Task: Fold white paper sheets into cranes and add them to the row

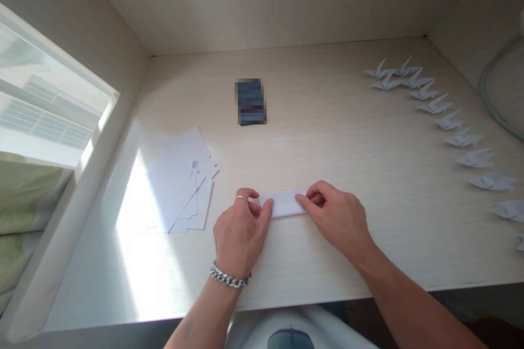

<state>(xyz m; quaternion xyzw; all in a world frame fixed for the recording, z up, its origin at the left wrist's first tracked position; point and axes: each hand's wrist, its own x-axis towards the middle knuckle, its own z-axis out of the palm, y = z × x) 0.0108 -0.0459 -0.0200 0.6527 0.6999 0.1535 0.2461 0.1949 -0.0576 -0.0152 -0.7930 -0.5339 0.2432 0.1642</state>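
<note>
A folded strip of white paper [285, 204] lies near the front of the desk, between my two hands. My left hand [241, 223], with a ring and a chain bracelet, pinches its left end, the thumb on top. The right end is pinched by my right hand [338, 215], thumb and forefinger at the edge. Both hands are closed on the paper, and the fingers beneath it are partly hidden.
Loose white paper sheets [176, 180] lie in an untidy pile at left, partly in bright sunlight. A blurred dark rectangular object [251, 102] rests farther back. Several folded paper cranes [462, 138] line the right side. A window [53, 92] and a cable [487, 84] flank the desk.
</note>
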